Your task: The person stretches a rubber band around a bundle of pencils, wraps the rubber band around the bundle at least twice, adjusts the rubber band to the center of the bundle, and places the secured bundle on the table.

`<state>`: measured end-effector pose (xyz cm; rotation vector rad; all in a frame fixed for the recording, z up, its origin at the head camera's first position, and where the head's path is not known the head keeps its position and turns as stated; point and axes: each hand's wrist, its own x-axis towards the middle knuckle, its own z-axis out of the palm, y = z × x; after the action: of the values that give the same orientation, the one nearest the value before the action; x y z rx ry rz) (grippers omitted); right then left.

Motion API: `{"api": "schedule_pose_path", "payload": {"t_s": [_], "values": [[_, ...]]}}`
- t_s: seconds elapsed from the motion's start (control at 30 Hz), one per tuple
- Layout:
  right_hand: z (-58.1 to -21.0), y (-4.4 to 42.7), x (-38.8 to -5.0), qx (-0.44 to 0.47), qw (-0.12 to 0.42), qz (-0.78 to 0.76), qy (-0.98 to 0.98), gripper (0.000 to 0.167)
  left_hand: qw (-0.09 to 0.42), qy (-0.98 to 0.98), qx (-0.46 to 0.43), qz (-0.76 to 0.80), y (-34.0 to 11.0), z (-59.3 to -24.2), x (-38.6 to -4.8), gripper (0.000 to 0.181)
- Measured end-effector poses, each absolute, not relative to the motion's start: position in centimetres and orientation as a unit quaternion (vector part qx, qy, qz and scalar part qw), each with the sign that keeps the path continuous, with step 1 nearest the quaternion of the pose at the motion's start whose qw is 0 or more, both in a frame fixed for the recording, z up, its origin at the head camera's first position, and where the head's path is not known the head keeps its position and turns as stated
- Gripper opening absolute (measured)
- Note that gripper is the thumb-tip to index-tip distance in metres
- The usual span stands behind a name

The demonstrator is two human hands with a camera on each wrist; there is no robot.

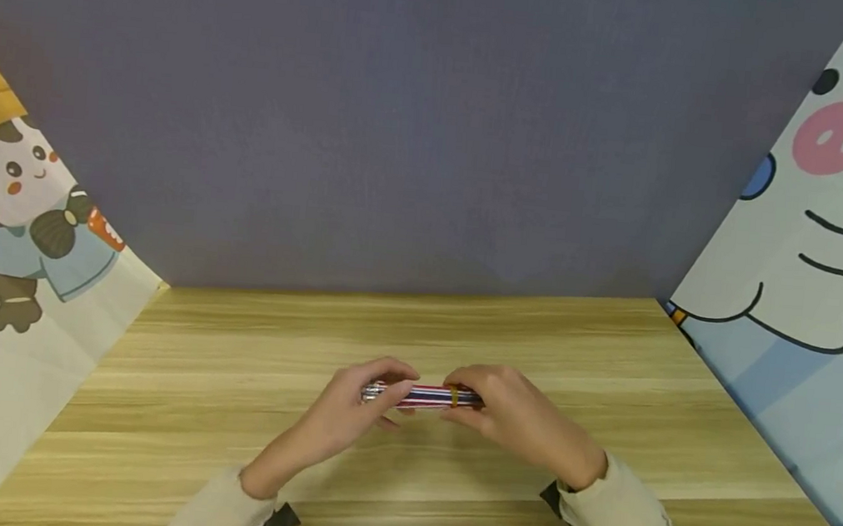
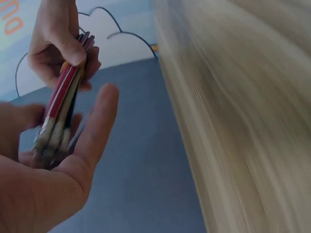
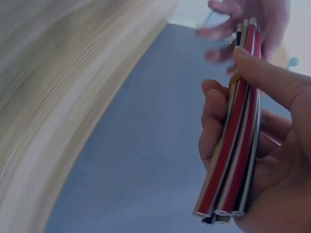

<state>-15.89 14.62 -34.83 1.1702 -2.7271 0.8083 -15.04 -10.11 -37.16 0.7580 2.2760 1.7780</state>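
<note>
A bundle of striped pencils, red, dark and white, is held level above the table, with a yellow rubber band round it. My right hand grips the bundle near the band; in the right wrist view its thumb lies along the pencils and its fingers curl behind them. Around the metal-tipped ends, my left hand has its fingers spread and loosely bent. The left wrist view shows a left finger sticking out straight past the blurred pencil ends. Whether the left palm touches them is unclear.
The wood-grain table extends beneath both hands. A grey panel stands along its back edge. Cartoon-printed sheets, one on the left and one on the right, flank the table.
</note>
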Motion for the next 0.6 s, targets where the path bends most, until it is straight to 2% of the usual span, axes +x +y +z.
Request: {"api": "schedule_pose_path", "payload": {"t_s": [0.13,0.23,0.33,0.43,0.6], "values": [[-35.4,15.5,-16.9,0.368,-0.002,0.269,-0.89,0.011,0.067,0.792,0.272,0.542,-10.4,-37.6,-15.5,0.021],[-35.7,16.2,-17.6,0.356,-0.048,0.271,-0.893,0.007,0.027,0.817,0.287,0.5,-10.5,-38.0,-15.8,0.014],[-36.0,16.7,-18.2,0.349,-0.077,0.265,-0.896,0.005,-0.018,0.839,0.303,0.451,-10.5,-38.5,-16.2,0.016],[-36.4,16.8,-18.5,0.351,-0.08,0.261,-0.896,0.007,-0.053,0.86,0.314,0.399,-10.6,-39.0,-16.5,0.019],[-37.6,16.7,-19.0,0.354,-0.065,0.267,-0.894,0.01,-0.063,0.884,0.307,0.346,-11.0,-39.5,-16.8,0.021]]}}
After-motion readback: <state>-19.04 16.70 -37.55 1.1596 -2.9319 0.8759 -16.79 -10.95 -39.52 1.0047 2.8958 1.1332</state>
